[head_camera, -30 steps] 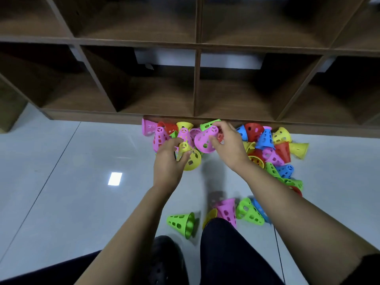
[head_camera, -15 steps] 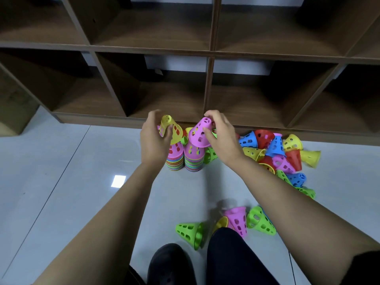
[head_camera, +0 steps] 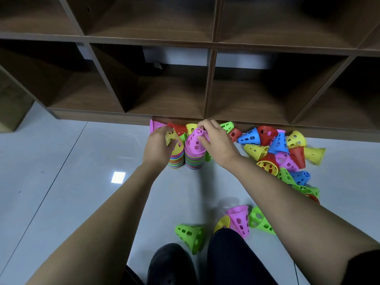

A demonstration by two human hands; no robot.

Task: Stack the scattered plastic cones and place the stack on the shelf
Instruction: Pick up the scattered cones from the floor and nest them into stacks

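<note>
Lowered since before, left hand (head_camera: pixel 157 147) pinches yellow cone (head_camera: pixel 171 137), right hand (head_camera: pixel 218 142) grips pink cone (head_camera: pixel 195 141), capping stacks (head_camera: pixel 194 161) below the fingers; next probably needs seating, then release.

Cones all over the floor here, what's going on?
A person is stacking them into two piles on the floor. The left hand holds a yellow cone over the left stack; the right hand grips a pink cone atop the right stack. Many loose cones lie beside the shelf, whose visible compartments hold none.
</note>
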